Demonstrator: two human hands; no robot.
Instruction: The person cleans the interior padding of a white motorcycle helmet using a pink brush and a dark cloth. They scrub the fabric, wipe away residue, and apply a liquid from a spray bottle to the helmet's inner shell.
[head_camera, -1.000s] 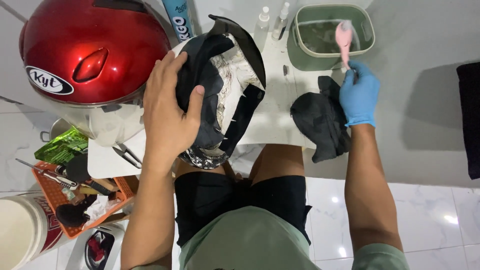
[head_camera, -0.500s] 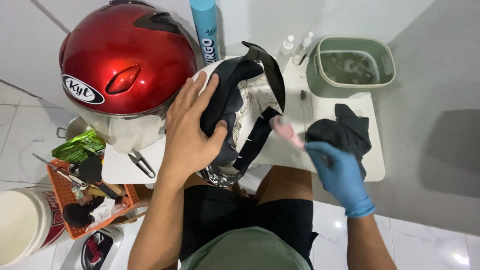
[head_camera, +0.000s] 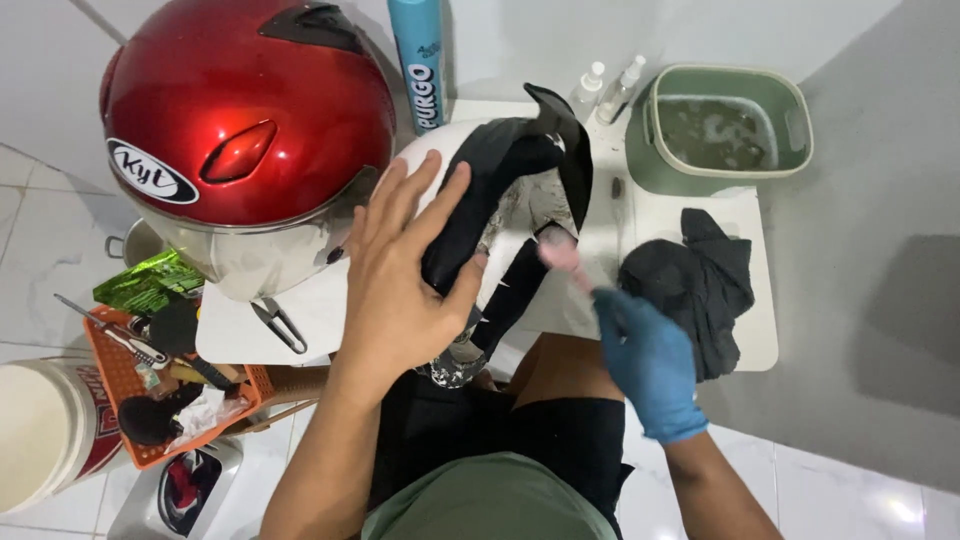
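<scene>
Brush (head_camera: 562, 255) now touches helmet liner (head_camera: 500, 190); gloved right hand (head_camera: 645, 355) has moved in

Home floor w/ white tiles (head_camera: 60, 260), low table (head_camera: 745, 330), tool basket (head_camera: 110, 375).

We've got one bare left hand (head_camera: 405, 280) here, no glove, no watch, no ring we can spot, and the forearm is bare too. The right hand (head_camera: 648, 362) wears a snug blue rubber glove that ends in a cuff just past the wrist. Lower down we see black shorts (head_camera: 520, 450) and a grey-green T-shirt (head_camera: 490, 512).
</scene>
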